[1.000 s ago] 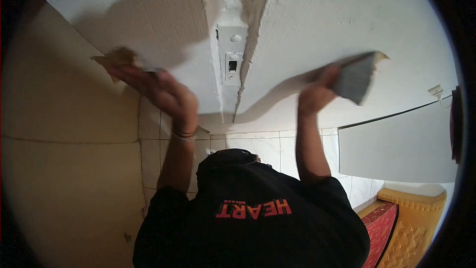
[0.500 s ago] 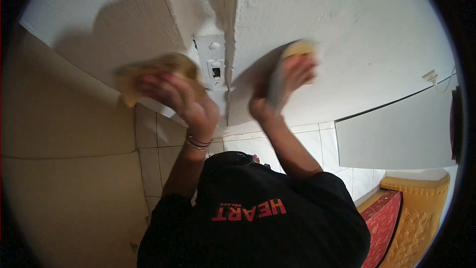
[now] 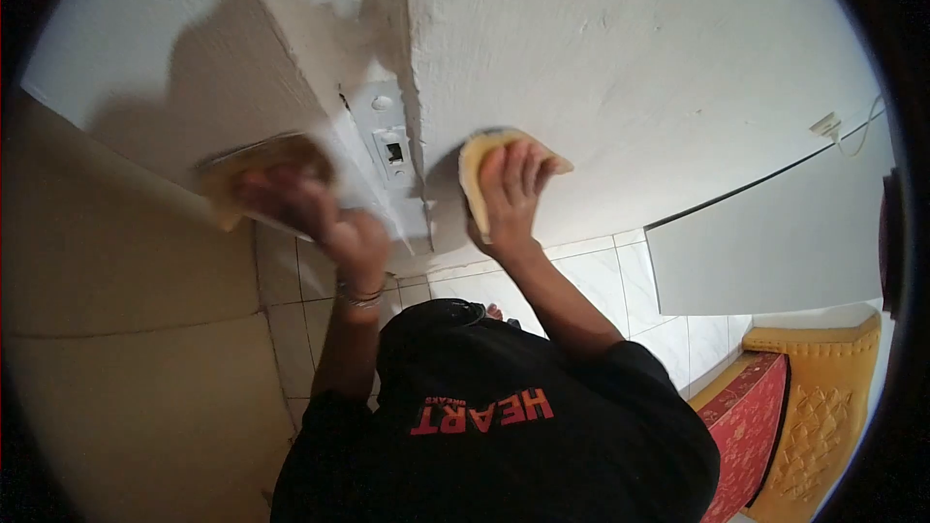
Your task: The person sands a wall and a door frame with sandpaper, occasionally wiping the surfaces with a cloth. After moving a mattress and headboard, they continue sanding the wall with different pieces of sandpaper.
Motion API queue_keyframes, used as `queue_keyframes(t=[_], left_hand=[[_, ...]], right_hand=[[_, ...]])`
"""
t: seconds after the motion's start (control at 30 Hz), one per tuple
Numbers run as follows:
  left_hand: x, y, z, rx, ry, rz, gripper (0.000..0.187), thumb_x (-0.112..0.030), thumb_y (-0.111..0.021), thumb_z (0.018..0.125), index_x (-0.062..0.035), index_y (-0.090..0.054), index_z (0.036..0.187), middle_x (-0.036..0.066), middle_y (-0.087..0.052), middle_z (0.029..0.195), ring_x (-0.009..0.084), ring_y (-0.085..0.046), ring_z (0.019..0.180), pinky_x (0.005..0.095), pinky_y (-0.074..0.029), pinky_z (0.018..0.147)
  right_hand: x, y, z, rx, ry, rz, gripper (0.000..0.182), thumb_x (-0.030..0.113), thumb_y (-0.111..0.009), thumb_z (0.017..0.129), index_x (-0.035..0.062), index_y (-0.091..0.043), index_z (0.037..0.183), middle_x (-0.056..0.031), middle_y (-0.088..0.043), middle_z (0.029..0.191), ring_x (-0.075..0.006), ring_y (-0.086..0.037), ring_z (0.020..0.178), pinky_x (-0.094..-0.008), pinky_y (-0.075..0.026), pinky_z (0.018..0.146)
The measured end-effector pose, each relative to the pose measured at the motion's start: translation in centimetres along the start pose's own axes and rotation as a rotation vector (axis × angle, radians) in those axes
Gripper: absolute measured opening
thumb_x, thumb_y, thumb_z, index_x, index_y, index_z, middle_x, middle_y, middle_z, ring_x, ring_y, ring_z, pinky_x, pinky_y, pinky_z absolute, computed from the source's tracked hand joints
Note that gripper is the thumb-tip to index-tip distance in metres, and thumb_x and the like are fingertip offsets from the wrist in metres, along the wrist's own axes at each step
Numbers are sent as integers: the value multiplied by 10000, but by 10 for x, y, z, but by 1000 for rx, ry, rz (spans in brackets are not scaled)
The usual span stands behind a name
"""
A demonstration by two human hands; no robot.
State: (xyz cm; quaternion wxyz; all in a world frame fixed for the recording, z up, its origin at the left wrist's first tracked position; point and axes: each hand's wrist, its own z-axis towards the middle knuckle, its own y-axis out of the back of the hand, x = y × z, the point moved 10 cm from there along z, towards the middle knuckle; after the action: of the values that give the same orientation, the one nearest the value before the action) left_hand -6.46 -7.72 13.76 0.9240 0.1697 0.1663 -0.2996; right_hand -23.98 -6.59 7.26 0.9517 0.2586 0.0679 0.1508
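My left hand (image 3: 315, 218), blurred by motion, presses a yellowish cloth (image 3: 228, 179) against the white door frame (image 3: 223, 87) left of a metal strike plate (image 3: 392, 140). Its fingers are bent over the cloth. My right hand (image 3: 511, 199) grips a second yellow cloth (image 3: 475, 160), one corner sticking out past the fingertips. This cloth lies against the white wall (image 3: 620, 68) just right of the plate. Both cloths look thin and folded, and their undersides are hidden.
White tiled floor (image 3: 572, 286) shows below. To the right are a grey-white panel (image 3: 765, 232), a small white plug with a cord (image 3: 826, 125), and a yellow padded chair (image 3: 823, 426) with red fabric (image 3: 741, 426). A beige surface (image 3: 126, 261) stands at the left.
Both hands and cloths appear further left, and the view has also shifted a little. My right hand sits lower and has turned, its cloth now showing more. My left hand still holds its cloth.
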Motion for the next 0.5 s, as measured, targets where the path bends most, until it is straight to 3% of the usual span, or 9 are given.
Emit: queue_keyframes(t=[0.1,0.13,0.2,0.23,0.27,0.3,0.33,0.47,0.5], left_hand=[[62,23,7,-56,270,-313,565,-316,-237,898,43,-71,1302,263,-3,1349,356,7,1266,471,-14,1007],[60,24,9,-51,274,-306,565,-316,-237,898,43,-71,1302,263,-3,1349,356,7,1266,471,-14,1007],[62,15,11,-95,411,-483,601,-355,-244,893,39,-50,1304,260,23,1349,337,11,1269,450,-13,1014],[39,20,13,-109,267,-40,611,-345,-276,890,38,-40,1304,252,29,1353,346,24,1267,453,-4,1013],[46,1,-6,17,327,-2,605,-321,-303,887,31,-44,1307,241,31,1357,352,32,1266,457,5,1011],[13,-7,-7,24,138,39,602,-314,-303,887,27,-41,1308,244,35,1356,357,32,1265,455,6,1012],[-17,-13,-12,31,-48,80,599,-307,-304,887,23,-37,1310,247,40,1355,363,32,1263,454,8,1012],[43,1,-17,106,99,89,615,-295,-329,877,18,-28,1312,266,43,1347,383,34,1257,469,19,1006],[61,16,-4,-15,312,-239,577,-295,-309,890,58,-85,1286,278,-48,1332,361,-60,1253,434,-37,1008]], right_hand=[[-59,29,-9,-152,-212,104,549,236,-378,814,-62,-251,1256,-225,-73,1362,-330,12,1277,-514,86,987],[-76,42,5,-236,-307,84,621,238,-403,816,-60,-131,1289,-231,-17,1363,-331,47,1273,-511,101,983],[-97,63,27,-546,-535,596,656,212,-439,799,-50,-102,1297,-241,-4,1360,-351,77,1265,-512,103,980],[-78,56,36,-414,-503,397,658,203,-451,784,-43,-120,1298,-246,-25,1358,-353,61,1267,-509,100,981],[-58,46,45,-286,-468,199,662,193,-464,770,-36,-139,1298,-250,-47,1356,-355,45,1269,-505,97,982],[-24,39,49,-309,-199,128,622,188,-479,734,-31,-251,1270,-244,-93,1355,-361,9,1271,-505,92,982],[4,22,46,-109,-124,58,548,142,-393,798,-86,-204,1258,-277,-42,1345,-396,51,1257,-535,58,978],[-30,8,-17,-69,-112,78,518,231,-405,808,-52,-310,1231,-234,-78,1359,-342,14,1275,-516,105,976],[-49,24,-9,-145,-190,97,539,250,-375,831,-45,-234,1260,-231,-43,1362,-331,33,1276,-502,106,980]])
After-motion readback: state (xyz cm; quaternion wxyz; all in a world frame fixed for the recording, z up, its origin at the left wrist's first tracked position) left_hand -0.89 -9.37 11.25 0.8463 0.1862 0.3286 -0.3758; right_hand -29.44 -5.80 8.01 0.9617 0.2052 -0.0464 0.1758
